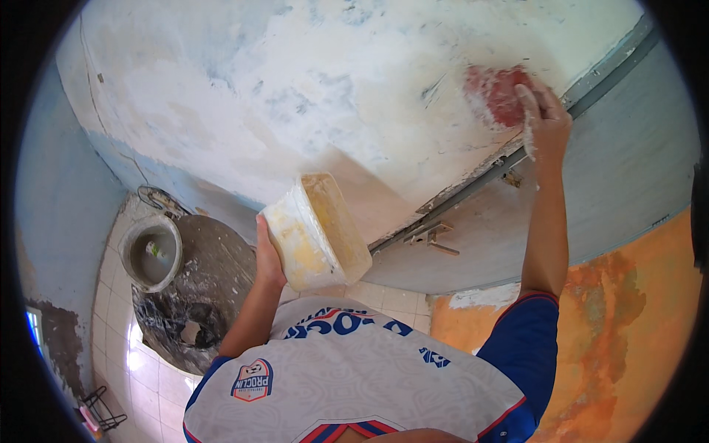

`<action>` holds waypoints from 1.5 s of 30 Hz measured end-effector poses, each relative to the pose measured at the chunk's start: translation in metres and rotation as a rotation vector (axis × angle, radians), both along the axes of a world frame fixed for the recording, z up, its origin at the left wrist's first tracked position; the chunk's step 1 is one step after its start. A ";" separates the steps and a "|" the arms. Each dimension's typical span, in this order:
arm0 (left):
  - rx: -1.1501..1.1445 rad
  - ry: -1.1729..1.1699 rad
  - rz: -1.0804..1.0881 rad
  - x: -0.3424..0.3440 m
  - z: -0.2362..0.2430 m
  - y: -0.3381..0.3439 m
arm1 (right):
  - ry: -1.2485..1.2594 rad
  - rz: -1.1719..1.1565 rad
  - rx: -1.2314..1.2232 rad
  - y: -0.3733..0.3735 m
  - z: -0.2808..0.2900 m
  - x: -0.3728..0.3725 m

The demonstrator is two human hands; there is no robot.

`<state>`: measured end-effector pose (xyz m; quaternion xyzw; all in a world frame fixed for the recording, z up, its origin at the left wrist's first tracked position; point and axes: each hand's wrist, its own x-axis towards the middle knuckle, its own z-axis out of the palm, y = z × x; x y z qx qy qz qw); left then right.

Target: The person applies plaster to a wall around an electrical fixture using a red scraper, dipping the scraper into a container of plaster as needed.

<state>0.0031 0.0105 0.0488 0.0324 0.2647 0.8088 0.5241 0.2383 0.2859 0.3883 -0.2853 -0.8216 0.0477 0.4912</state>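
Observation:
My left hand holds a squarish plastic tub, tilted, its outside and rim smeared with white paste. Some pale yellow shows through on its walls. At the upper right, my right hand grips a red flat spreader streaked with white. The spreader lies against the patchy white and pale blue wall, close to the grey door frame. White paste coats my right fingers and the side of that hand. The fingers of my left hand are mostly hidden behind the tub.
A grey door with a handle stands to the right, beside an orange, stained wall. Low on the left is a round dark table bearing a bucket and a crumpled dark sheet. Pale tiles cover the floor.

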 end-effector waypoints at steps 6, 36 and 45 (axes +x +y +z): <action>-0.008 0.005 0.004 0.000 0.003 -0.001 | -0.203 0.027 0.057 -0.017 -0.025 -0.007; 0.011 0.001 0.007 -0.002 0.002 -0.008 | -0.200 0.007 0.000 -0.016 -0.008 -0.007; -0.008 0.013 0.017 -0.001 0.004 -0.009 | 0.180 0.253 -0.107 0.001 0.008 -0.007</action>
